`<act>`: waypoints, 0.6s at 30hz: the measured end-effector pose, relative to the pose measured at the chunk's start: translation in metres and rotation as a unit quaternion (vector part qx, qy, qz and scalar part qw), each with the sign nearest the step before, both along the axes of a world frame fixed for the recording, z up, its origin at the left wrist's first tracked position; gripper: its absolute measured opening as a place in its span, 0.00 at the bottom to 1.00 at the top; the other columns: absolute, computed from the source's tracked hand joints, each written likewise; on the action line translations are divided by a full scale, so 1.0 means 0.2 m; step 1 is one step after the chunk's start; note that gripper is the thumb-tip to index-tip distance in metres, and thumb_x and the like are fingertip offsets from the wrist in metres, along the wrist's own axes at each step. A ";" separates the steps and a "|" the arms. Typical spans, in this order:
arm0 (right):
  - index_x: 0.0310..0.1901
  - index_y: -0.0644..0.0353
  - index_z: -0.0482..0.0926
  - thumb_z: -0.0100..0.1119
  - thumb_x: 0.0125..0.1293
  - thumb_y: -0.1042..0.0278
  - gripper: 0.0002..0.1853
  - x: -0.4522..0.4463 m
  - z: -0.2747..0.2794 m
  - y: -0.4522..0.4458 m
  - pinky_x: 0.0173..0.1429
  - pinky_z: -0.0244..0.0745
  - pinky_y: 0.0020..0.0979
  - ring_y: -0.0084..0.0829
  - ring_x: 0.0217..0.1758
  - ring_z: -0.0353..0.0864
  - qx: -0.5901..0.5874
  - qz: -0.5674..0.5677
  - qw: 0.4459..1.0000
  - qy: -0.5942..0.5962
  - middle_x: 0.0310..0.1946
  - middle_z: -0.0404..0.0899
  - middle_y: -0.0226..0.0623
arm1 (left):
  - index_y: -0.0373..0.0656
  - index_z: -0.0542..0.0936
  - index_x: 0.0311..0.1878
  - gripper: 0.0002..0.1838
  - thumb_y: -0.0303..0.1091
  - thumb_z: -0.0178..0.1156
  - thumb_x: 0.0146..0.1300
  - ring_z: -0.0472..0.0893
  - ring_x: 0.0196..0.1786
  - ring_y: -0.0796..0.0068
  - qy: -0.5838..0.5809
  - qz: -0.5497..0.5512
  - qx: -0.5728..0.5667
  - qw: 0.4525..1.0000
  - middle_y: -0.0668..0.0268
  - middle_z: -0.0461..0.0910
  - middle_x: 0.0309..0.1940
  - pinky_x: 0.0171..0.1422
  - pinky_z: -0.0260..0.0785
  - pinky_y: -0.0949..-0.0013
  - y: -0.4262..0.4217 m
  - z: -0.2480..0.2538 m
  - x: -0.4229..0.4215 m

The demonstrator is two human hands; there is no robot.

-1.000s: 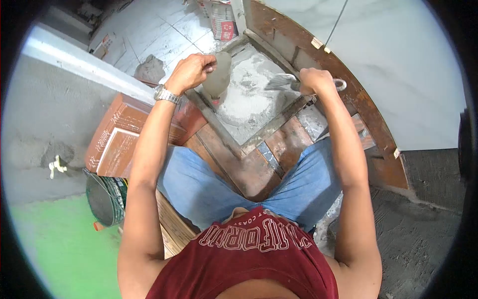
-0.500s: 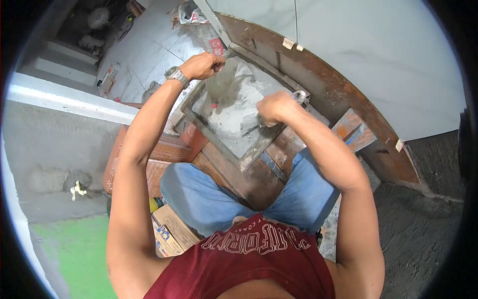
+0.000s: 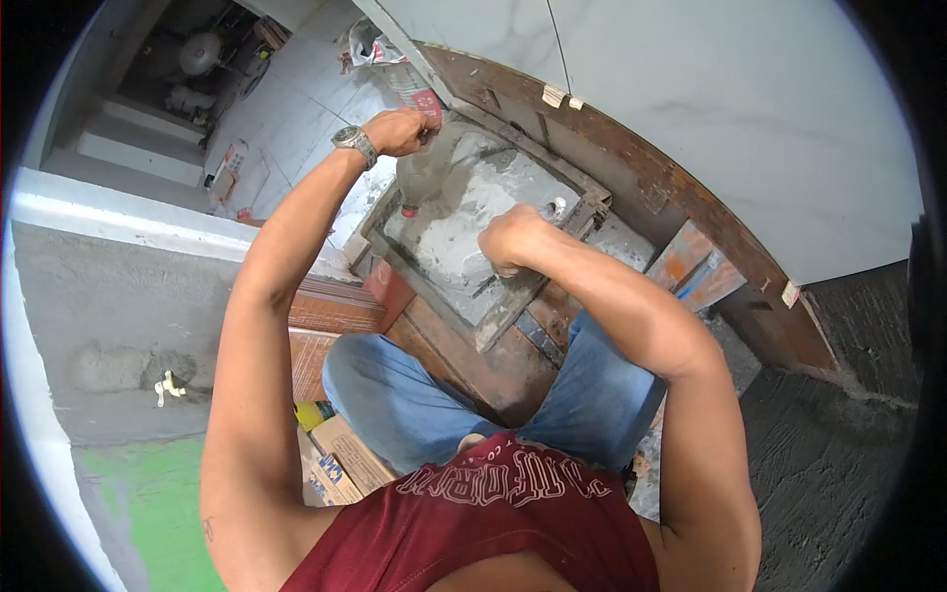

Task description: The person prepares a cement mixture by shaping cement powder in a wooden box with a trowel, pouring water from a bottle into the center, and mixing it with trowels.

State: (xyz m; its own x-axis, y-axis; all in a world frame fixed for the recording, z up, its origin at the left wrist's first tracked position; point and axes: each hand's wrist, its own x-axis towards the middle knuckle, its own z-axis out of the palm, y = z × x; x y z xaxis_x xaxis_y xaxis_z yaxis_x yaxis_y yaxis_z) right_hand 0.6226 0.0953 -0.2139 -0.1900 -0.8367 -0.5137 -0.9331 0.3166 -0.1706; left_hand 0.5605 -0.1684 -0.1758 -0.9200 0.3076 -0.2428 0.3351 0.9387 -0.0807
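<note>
My left hand (image 3: 401,131), below a wristwatch (image 3: 355,145), is closed on the base end of a clear plastic bottle (image 3: 422,178). The bottle hangs upside down, its red cap (image 3: 409,210) pointing at the grey powder and wet patches in a shallow mixing tray (image 3: 449,309). Over the tray's near right part, my right hand (image 3: 515,240) is wrapped round a trowel, whose handle end (image 3: 559,206) sticks out behind the wrist. The hand hides most of its blade.
The tray rests on brown wooden boards (image 3: 483,370) between my knees. A curved wooden edge (image 3: 631,148) under a white tiled panel borders the right. A bag (image 3: 419,91) stands beyond the tray. A wall tap (image 3: 170,388) and cardboard box (image 3: 345,454) are at left.
My right hand has moved left and slightly toward me with the trowel, now covering more of its blade. The bottle has shifted slightly left, and the camera view has turned a little.
</note>
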 end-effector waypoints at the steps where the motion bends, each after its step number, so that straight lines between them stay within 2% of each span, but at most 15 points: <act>1: 0.45 0.59 0.88 0.68 0.52 0.67 0.16 0.00 -0.01 0.00 0.48 0.80 0.43 0.42 0.49 0.88 0.000 0.003 1.000 -0.002 0.45 0.88 0.45 | 0.43 0.78 0.37 0.06 0.28 0.55 0.55 0.82 0.41 0.52 -0.013 0.000 -0.004 1.000 0.57 0.82 0.31 0.43 0.73 0.51 -0.01 0.00 -0.01; 6: 0.44 0.59 0.88 0.68 0.52 0.67 0.16 0.00 0.01 -0.01 0.47 0.81 0.42 0.41 0.49 0.88 -0.008 0.010 1.000 0.000 0.45 0.88 0.45 | 0.43 0.77 0.38 0.07 0.28 0.55 0.55 0.82 0.39 0.51 -0.065 0.027 -0.019 0.997 0.58 0.81 0.31 0.41 0.72 0.50 -0.02 0.02 -0.03; 12: 0.44 0.59 0.88 0.67 0.52 0.67 0.16 0.01 0.00 -0.02 0.47 0.81 0.43 0.41 0.49 0.88 -0.018 0.028 0.999 -0.001 0.45 0.88 0.43 | 0.44 0.77 0.38 0.07 0.28 0.54 0.56 0.82 0.40 0.51 -0.056 -0.004 -0.047 0.997 0.58 0.82 0.32 0.41 0.72 0.51 -0.04 0.01 -0.07; 15: 0.49 0.52 0.88 0.72 0.51 0.68 0.20 0.02 -0.03 -0.05 0.51 0.76 0.43 0.37 0.53 0.87 -0.007 0.007 1.000 0.000 0.50 0.88 0.36 | 0.45 0.77 0.38 0.06 0.30 0.54 0.58 0.82 0.41 0.50 -0.062 -0.001 -0.063 0.996 0.57 0.82 0.33 0.42 0.73 0.50 -0.05 0.01 -0.07; 18: 0.48 0.53 0.88 0.73 0.50 0.68 0.20 0.02 -0.03 -0.06 0.51 0.76 0.43 0.37 0.53 0.87 -0.001 -0.001 1.000 -0.001 0.50 0.87 0.36 | 0.45 0.78 0.39 0.06 0.31 0.54 0.59 0.82 0.42 0.51 -0.066 -0.002 -0.093 0.993 0.57 0.83 0.34 0.43 0.73 0.49 -0.05 0.01 -0.08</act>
